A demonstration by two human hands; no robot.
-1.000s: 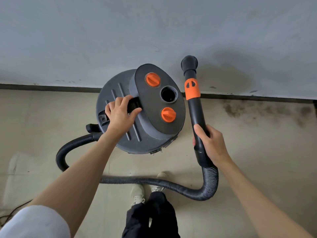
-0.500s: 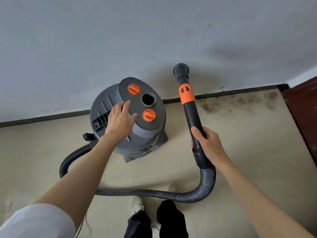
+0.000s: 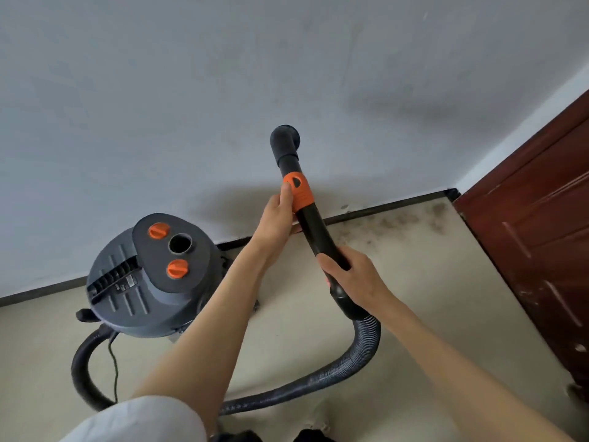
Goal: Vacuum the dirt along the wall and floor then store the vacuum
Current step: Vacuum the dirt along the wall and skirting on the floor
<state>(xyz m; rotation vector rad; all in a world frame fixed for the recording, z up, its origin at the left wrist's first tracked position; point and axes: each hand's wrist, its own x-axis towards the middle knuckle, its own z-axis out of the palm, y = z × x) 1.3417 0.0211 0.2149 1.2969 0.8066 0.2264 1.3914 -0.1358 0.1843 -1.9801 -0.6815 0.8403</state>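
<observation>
A small label (image 3: 125, 283) sits on the vacuum (image 3: 153, 282) lid, its print too blurred to read.

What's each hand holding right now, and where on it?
Both hold the vacuum wand. The left hand grips at the orange collar; the right hand grips the lower end, just above the ribbed hose.

- You see soft, even daylight; no glare shows anywhere.
- A diffuse shadow lies on the wall (image 3: 223, 90) behind the vacuum (image 3: 149, 282) and wand (image 3: 314, 231).
- Your wide lens bends the baseboard (image 3: 382, 210) and door (image 3: 535, 237) at the edges.
- Your sleeve (image 3: 143, 421) nearest the lens looks soft; the centre stays fairly sharp.
</observation>
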